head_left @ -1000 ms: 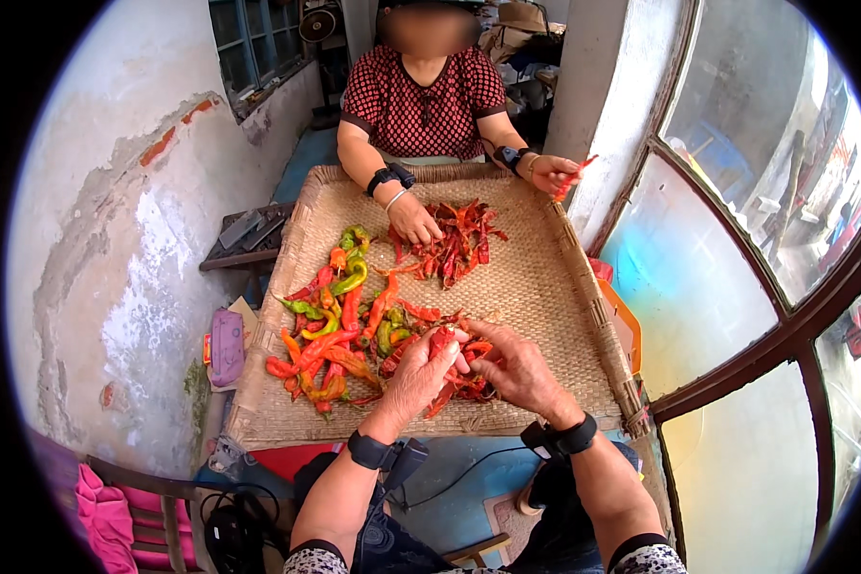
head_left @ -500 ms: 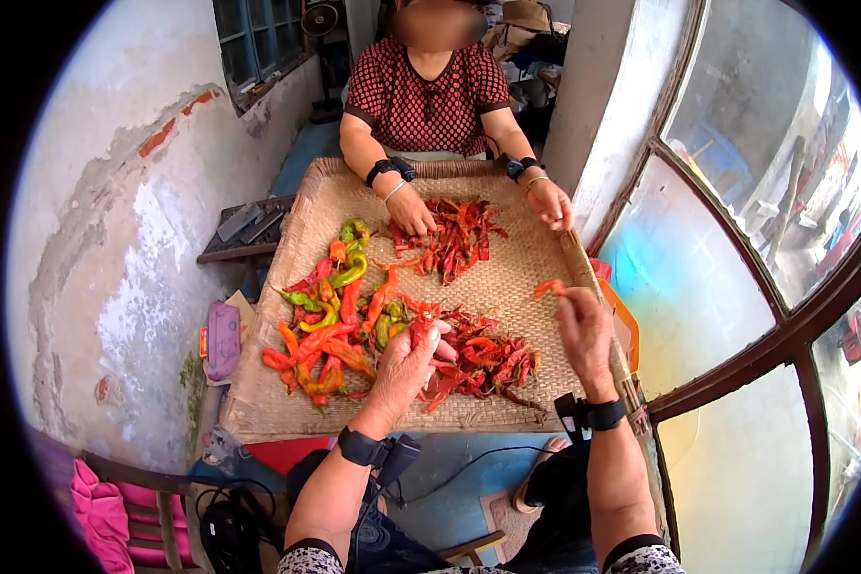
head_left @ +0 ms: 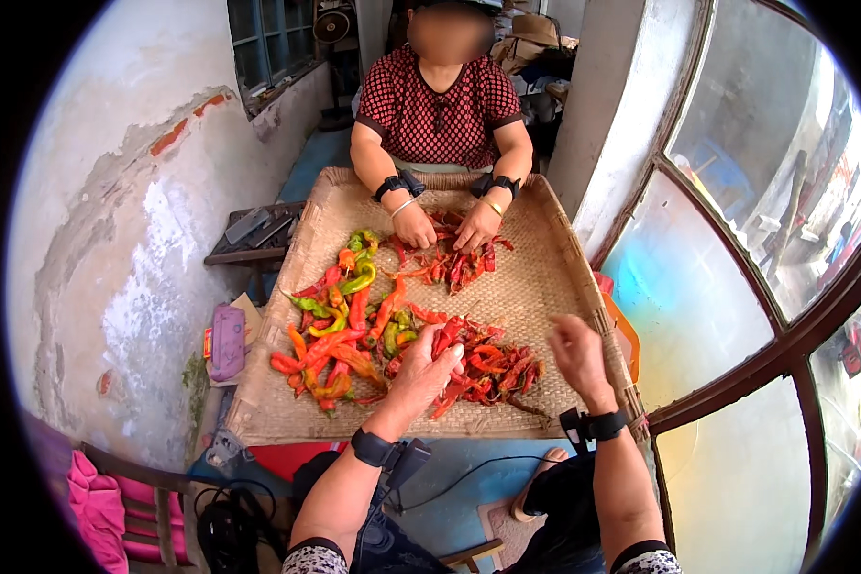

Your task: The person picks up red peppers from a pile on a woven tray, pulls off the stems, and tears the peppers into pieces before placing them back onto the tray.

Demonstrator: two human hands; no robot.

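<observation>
Since half a second ago my right hand [head_left: 576, 356] has come back in from the tray's right edge toward the near red heap, and the far person's hands have closed together on their own pile; my left hand [head_left: 423, 368] has barely shifted.

My left hand rests curled on the left end of the cut red peppers [head_left: 493, 364], its fingertips [head_left: 452, 346] on a red piece; whether it pinches that piece I cannot tell; my right hand hangs loosely spread and empty just above the heap's right end.

That heap lies in the near right part of the woven tray [head_left: 545, 277], its long axis running left to right along the near rim; the whole peppers [head_left: 340, 330], orange, red and green, lie just left of my left hand, mostly pointing away from me and slanting right.

Bare weave stays open between my heap and the far red pile [head_left: 450, 260], and along the right side; the tray's right rim sits near a curved window frame [head_left: 737, 392]; a peeling wall [head_left: 134, 249] stands left.
</observation>
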